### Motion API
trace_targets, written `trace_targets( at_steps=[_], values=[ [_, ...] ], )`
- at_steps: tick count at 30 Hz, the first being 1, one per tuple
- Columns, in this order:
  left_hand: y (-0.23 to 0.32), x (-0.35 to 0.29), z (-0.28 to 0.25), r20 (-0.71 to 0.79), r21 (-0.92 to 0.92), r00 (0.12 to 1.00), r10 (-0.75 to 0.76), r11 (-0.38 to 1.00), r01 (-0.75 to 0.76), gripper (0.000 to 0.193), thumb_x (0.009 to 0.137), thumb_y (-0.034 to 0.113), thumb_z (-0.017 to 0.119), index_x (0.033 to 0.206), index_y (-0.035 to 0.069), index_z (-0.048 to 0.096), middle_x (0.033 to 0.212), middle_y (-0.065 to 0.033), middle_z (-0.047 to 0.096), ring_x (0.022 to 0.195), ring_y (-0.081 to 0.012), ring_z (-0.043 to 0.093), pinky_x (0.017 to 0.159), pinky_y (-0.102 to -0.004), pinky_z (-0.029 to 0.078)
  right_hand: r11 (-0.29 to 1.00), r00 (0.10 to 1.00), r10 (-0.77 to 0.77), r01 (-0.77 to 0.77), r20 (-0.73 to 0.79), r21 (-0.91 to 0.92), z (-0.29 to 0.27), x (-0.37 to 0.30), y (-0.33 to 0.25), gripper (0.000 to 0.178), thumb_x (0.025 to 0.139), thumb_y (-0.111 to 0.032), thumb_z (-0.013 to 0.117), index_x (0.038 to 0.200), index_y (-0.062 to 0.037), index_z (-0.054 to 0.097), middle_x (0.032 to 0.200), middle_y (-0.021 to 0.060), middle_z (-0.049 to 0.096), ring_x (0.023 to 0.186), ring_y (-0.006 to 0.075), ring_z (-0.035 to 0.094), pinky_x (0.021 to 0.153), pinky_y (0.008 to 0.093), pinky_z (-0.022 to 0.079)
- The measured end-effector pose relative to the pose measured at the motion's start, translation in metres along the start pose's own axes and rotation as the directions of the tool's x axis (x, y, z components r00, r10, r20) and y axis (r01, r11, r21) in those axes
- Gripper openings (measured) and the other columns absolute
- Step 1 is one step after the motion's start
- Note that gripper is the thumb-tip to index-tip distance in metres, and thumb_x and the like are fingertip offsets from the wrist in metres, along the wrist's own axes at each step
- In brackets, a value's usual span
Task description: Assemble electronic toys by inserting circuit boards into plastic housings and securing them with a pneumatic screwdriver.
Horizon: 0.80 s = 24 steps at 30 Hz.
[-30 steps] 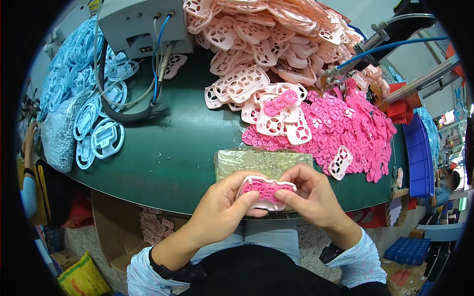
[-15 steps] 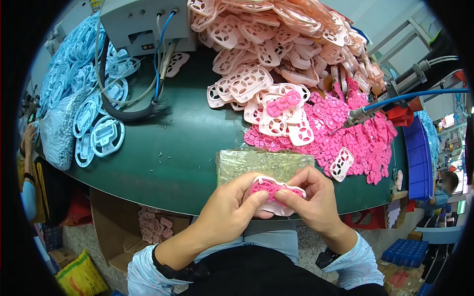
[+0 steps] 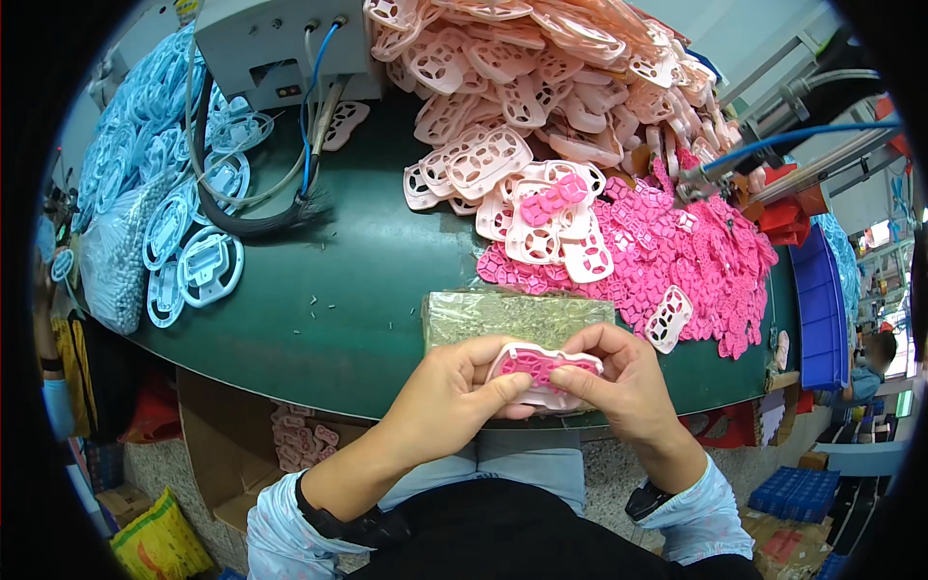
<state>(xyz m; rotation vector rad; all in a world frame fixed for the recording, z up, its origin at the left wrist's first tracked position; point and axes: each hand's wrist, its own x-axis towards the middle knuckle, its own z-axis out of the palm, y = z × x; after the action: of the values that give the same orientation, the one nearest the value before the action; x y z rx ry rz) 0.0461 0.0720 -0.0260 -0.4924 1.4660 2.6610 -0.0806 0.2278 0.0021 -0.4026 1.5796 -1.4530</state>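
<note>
My left hand (image 3: pixel 452 394) and my right hand (image 3: pixel 626 389) are closed around a pale pink plastic shell (image 3: pixel 553 354), shaped like a game controller. Inside it sits a bright pink openwork insert (image 3: pixel 537 366). Both thumbs press down on the insert, and the fingers wrap behind the shell. Its underside is hidden by my hands. Just beyond them, a tape-wrapped block (image 3: pixel 517 314) lies at the table's near edge.
A heap of pale pink shells (image 3: pixel 541 68) rises at the back, beside a pile of bright pink inserts (image 3: pixel 667 251). An electric screwdriver (image 3: pixel 710 179) hangs on the right. Blue wheel-shaped parts (image 3: pixel 211 266) and a grey machine box (image 3: pixel 280 48) stand left on the green table (image 3: pixel 358 280).
My hands have hardly moved, and the shell is tipped slightly, its pale far rim showing more. The hanging screwdriver has swung up and away to the right.
</note>
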Motion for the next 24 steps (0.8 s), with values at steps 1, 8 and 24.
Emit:
trace_targets(
  at_steps=[1,8,24],
  values=[
    [-0.001,0.0,0.001,-0.031,-0.081,0.999,0.028,0.996,-0.03,0.024,0.095,0.008,0.056,0.116,-0.005,0.058,0.104,-0.0094,0.066,0.09,-0.0142,0.066,0.077,-0.0254,0.058,1.0,1.0,-0.002,0.002,-0.002,0.001,-0.001,0.0,0.001,0.018,0.087,-0.003,0.067,0.102,0.003,0.058,0.091,0.0043,0.062,0.079,0.0076,0.06,0.067,0.0211,0.05],
    [0.006,-0.004,-0.001,-0.021,-0.06,1.0,0.021,0.998,-0.022,0.027,0.098,0.011,0.052,0.12,-0.004,0.056,0.106,-0.0091,0.064,0.094,-0.0135,0.064,0.075,-0.0245,0.059,0.91,0.943,-0.33,0.307,-0.037,-0.28,0.007,-0.006,0.008,0.015,0.089,-0.006,0.066,0.099,0.0046,0.062,0.085,0.0031,0.06,0.076,0.0068,0.057,0.064,0.02,0.046],
    [0.017,-0.001,-0.009,0.06,-0.238,0.997,-0.04,0.97,0.054,0.031,0.093,0.015,0.061,0.118,-0.002,0.052,0.103,-0.0109,0.066,0.085,-0.0187,0.069,0.069,-0.0243,0.059,0.923,0.914,-0.36,0.32,0.187,0.211,-0.006,0.005,0.012,0.069,0.073,0.001,0.078,0.132,-0.0004,0.043,0.128,0.0199,0.054,0.116,0.0205,0.055,0.097,0.0348,0.047]
  ],
)
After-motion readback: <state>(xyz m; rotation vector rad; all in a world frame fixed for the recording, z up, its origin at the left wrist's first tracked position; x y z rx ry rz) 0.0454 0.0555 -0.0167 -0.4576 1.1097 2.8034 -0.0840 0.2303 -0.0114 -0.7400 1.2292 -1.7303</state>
